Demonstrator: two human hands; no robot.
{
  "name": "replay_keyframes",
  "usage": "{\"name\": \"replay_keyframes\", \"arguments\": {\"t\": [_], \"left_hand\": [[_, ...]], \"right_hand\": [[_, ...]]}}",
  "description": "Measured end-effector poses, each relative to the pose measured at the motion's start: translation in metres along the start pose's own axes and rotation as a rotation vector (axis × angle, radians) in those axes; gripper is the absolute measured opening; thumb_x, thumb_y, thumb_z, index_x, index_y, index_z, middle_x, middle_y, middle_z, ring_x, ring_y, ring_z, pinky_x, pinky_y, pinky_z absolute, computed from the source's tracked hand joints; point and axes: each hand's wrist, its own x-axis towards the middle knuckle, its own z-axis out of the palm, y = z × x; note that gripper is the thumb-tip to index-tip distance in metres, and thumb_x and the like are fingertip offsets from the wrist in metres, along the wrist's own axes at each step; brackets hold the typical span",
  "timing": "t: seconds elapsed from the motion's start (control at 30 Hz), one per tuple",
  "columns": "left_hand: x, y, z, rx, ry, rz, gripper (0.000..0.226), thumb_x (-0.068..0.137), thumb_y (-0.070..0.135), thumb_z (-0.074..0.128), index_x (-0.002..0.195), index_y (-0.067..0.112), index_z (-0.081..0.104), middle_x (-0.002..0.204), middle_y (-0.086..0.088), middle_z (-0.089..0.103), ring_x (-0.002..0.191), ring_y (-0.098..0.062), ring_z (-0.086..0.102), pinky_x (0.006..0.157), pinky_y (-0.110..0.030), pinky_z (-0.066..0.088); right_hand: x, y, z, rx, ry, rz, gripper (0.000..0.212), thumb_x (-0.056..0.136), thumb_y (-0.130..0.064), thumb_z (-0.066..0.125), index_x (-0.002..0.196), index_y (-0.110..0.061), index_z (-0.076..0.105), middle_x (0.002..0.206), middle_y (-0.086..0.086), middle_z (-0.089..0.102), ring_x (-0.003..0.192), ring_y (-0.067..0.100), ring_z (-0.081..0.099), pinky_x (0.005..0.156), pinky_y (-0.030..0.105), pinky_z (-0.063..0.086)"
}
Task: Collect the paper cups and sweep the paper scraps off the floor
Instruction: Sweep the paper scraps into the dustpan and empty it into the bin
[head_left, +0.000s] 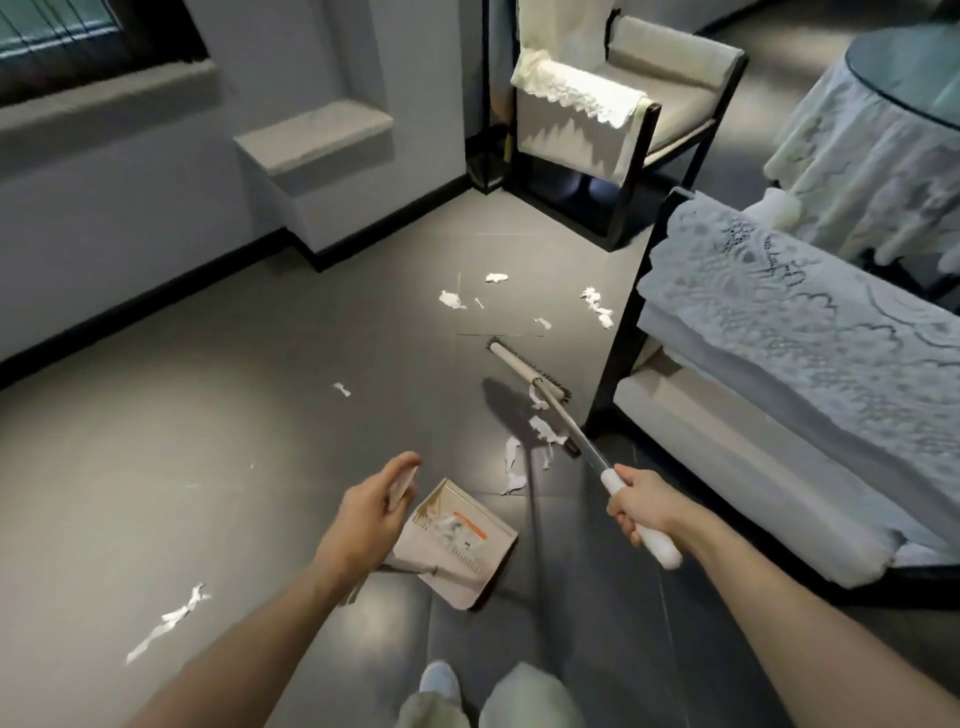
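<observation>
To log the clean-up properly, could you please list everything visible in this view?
paper scraps: many, white, scattered over the floor, a few in the dustpan
broom: one, pale head with dark bristles, head on the floor beside the near chair
dustpan: one, beige, on the floor under the left hand
far chair: one, pale with dark frame and lace cover, in the corner
near chair: one, lace-covered, at right
round table: one, white lace cloth, top right
floor: grey tiles
shoe: one, pale, bottom edge
left hand: holds the dustpan's pale handle
right hand: grips the broom's white handle
</observation>
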Motion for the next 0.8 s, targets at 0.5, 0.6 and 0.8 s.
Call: {"name": "replay_keyframes", "arguments": {"t": [0.5,0.6,0.8], "left_hand": [[0.108,-0.002,0.004,0.003,0.009,-0.027,0.031,0.095,0.018,0.054,0.126,0.025,0.056,0.084,0.005,0.057,0.065,-0.008,0.046,0.07,-0.023,0.038],[0.115,0.004,0.009,-0.015,0.001,-0.016,0.033,0.096,0.019,0.052,0.128,0.025,0.053,0.085,0.003,0.056,0.069,-0.014,0.048,0.071,-0.025,0.039],[0.117,0.003,0.01,-0.048,-0.009,0.005,0.033,0.096,0.018,0.052,0.128,0.024,0.053,0.087,-0.004,0.059,0.076,-0.027,0.056,0.071,-0.028,0.039]], "right_hand": [[0.064,-0.061,0.003,-0.366,-0.098,0.181,0.031,0.085,0.0,0.04,0.115,-0.002,0.047,0.053,0.009,0.054,0.043,0.017,0.048,0.047,0.025,0.043],[0.032,-0.066,0.017,-0.238,-0.191,0.273,0.02,0.087,0.002,0.039,0.101,-0.005,0.052,0.045,0.003,0.047,0.034,0.009,0.039,0.037,0.019,0.035],[-0.032,-0.054,0.054,-0.018,-0.314,0.434,0.049,0.089,0.003,0.043,0.134,-0.015,0.046,0.041,-0.003,0.04,0.033,0.003,0.034,0.032,0.014,0.03]]}}
